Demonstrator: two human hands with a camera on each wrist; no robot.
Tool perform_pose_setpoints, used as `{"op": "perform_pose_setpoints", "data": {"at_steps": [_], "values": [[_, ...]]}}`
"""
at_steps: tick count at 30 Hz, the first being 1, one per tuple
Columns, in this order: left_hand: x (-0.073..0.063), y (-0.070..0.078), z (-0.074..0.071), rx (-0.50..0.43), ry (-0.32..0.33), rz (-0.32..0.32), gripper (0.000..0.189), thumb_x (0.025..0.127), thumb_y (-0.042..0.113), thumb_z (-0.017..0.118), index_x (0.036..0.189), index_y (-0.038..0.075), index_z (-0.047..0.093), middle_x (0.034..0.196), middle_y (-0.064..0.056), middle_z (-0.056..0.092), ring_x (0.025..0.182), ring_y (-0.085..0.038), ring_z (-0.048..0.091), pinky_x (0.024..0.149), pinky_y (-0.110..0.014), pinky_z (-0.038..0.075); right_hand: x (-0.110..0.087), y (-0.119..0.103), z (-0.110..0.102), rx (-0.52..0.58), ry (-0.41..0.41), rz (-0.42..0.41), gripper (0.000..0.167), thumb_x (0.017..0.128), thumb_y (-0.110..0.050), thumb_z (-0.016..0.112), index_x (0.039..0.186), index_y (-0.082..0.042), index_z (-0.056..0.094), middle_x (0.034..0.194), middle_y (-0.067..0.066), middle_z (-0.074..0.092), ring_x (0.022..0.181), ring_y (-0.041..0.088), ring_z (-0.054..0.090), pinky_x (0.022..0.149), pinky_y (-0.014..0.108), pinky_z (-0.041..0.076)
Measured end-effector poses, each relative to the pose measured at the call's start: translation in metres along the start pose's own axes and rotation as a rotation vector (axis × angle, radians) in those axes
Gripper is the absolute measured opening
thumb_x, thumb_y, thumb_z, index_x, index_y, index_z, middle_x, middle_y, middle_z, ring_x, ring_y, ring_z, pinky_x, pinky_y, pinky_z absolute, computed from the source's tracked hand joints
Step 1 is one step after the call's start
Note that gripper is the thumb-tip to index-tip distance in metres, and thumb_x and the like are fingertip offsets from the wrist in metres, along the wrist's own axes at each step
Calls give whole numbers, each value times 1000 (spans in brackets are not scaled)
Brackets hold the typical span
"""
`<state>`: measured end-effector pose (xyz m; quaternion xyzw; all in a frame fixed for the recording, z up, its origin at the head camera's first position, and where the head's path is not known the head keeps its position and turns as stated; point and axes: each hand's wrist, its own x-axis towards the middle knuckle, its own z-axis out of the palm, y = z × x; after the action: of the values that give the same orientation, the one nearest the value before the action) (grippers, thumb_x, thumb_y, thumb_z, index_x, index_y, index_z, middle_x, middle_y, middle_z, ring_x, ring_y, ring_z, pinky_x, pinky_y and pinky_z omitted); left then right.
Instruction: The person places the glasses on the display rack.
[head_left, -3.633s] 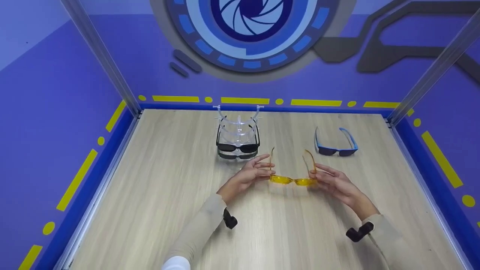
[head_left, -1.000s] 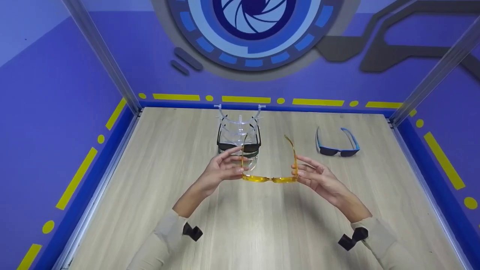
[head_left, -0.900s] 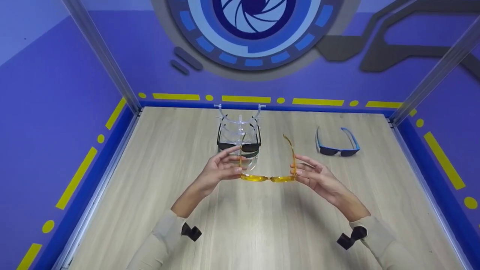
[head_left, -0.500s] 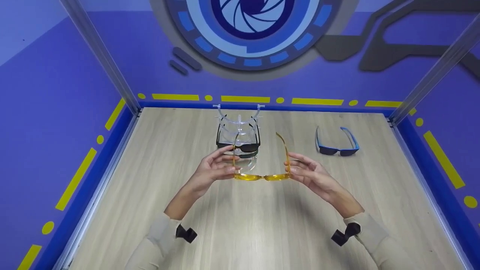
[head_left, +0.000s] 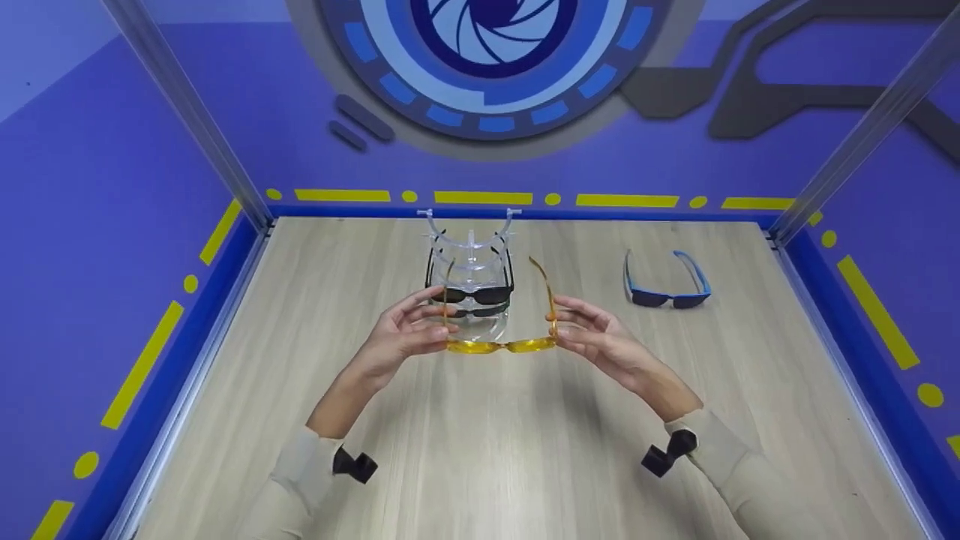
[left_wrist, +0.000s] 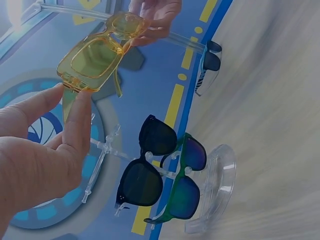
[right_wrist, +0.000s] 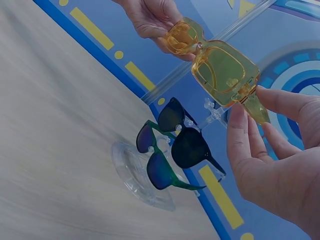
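Note:
Yellow translucent sunglasses are held up above the table, temples spread and pointing away from me. My left hand pinches them at the left hinge, and my right hand pinches the right hinge. Just beyond them stands a clear display stand, partly hidden by the sunglasses and my left fingers. Its lower tiers bear black sunglasses and, beneath those, green-framed sunglasses. The upper clear arms of the stand carry nothing. In both wrist views the yellow frame sits higher than the black pair.
Blue-framed sunglasses with dark lenses lie on the wooden table at the right rear, temples open. Blue printed walls with metal corner posts enclose the back and both sides. The stand's round clear base rests on the table.
Both hands have carried the yellow sunglasses leftward and upward, from right of the stand to in front of it. The hold at the hinges stays the same. The other sunglasses have not moved.

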<state>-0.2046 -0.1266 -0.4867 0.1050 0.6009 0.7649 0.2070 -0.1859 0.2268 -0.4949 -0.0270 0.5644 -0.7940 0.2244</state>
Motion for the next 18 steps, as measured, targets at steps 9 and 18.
{"op": "perform_pose_setpoints", "data": {"at_steps": [9, 18], "values": [[2, 8, -13, 30, 37, -24, 74, 93, 1, 72, 157, 11, 38, 138, -14, 61, 109, -16, 73, 92, -31, 62, 16, -4, 9, 44, -8, -20, 53, 97, 3, 61, 147, -5, 46, 132, 8, 61, 114, 17, 66, 102, 31, 57], [10, 18, -22, 42, 84, -33, 68, 93, -1, 70, 155, 9, 43, 139, -17, 63, 106, -16, 75, 92, -34, 62, 31, -11, 15, 55, 1, -20, 47, 98, 2, 63, 143, -6, 52, 129, 7, 65, 115, 18, 66, 103, 30, 56]]}}
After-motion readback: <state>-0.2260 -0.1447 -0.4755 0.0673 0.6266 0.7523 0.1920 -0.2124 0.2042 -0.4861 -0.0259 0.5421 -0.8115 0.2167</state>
